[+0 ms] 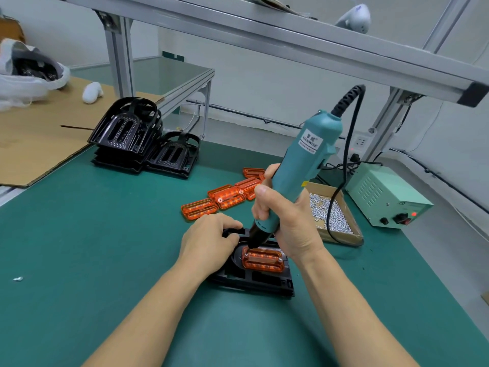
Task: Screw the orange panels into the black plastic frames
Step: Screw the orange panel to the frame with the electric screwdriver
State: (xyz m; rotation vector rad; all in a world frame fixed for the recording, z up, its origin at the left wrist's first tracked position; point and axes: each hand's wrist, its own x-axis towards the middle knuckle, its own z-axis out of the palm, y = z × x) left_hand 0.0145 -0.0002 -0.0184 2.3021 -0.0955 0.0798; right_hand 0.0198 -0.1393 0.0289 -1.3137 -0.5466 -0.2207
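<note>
A black plastic frame [254, 280] lies on the green mat with an orange panel [263, 259] seated in it. My right hand [287, 221] grips a teal electric screwdriver [293, 170], its black tip down on the panel's left screw point. A screw head shows at the panel's right end. My left hand [209, 241] holds the frame's far left edge, fingers curled over it. Several loose orange panels [225, 198] lie behind the hands.
Stacked black frames [127, 136] stand at the back left beside a cardboard sheet [34, 139]. A cardboard box of silver screws [330, 215] and a pale green power supply [386, 200] sit to the right. An aluminium rail [264, 30] crosses overhead.
</note>
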